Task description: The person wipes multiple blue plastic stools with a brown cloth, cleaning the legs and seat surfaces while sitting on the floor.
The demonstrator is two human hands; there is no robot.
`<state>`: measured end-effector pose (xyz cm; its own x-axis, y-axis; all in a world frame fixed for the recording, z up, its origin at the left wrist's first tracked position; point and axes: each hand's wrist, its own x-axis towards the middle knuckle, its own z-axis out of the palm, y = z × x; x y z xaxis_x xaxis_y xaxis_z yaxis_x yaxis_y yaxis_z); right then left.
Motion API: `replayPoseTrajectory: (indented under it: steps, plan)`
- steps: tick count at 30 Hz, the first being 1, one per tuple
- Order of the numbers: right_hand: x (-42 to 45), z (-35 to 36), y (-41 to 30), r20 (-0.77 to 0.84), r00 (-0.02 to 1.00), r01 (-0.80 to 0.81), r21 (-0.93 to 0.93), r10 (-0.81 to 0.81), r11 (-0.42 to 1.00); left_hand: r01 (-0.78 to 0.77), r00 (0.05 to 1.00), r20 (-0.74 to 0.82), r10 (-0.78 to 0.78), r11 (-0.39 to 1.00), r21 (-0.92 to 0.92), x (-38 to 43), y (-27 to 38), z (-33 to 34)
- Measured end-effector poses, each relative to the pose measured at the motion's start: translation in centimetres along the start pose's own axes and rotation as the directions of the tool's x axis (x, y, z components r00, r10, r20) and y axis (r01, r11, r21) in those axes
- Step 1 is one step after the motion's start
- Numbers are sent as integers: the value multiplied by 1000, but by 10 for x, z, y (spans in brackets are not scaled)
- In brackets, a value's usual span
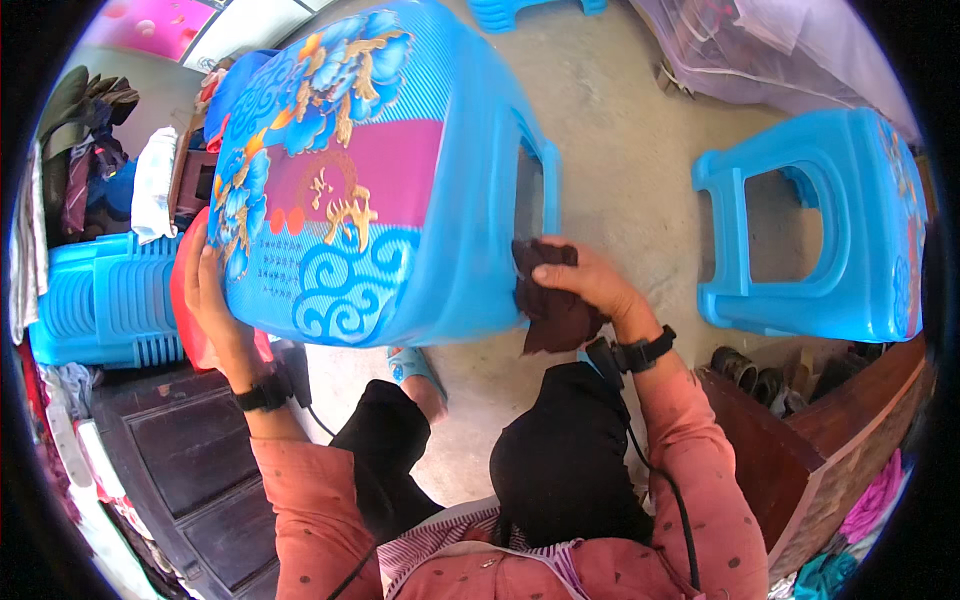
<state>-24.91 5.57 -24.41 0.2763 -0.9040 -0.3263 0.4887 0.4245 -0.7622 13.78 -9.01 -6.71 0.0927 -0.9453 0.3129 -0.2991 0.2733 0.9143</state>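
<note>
A blue plastic stool [480, 195] is held up in front of me, tilted so that its printed seat faces me. Blue flowers, gold scrolls and a purple band with writing decorate the seat. My left hand [214, 300] grips the seat's left edge, fingers along its side. At the stool's lower right, my right hand [592, 277] holds a crumpled dark brown cloth [555, 311] against the side near a leg. The right fingers are partly hidden behind the cloth.
Another blue stool [832, 300] lies on its side at right. Stacked blue stools [105, 300] lie at left, beside a red plastic item [187, 300]. A dark wooden cabinet [195, 450] is lower left; shoes [739, 371] sit by a brown wooden piece [757, 427]. Mosquito netting [787, 60] hangs upper right.
</note>
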Motion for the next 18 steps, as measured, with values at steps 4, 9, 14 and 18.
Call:
replayPoseTrajectory:
  steps: [4, 9, 14, 18]
  plan:
    - [-20, 21, 13, 108, 992, -56, -116, 69, 992, -111, 992, -59, 110, 994, -14, 28, -15, 10]
    - [-38, 56, -10, 57, 996, 85, -555, -64, 828, -168, 984, 61, 170, 740, 651, 64, 3, -3]
    - [-74, 70, -61, -4, 942, 201, -796, -336, 571, -560, 826, 405, 391, 647, 518, -36, 85, 77]
    - [-73, 95, -82, 248, 747, 385, -918, -617, 96, -657, 750, 547, 372, 516, 550, -84, 101, 107]
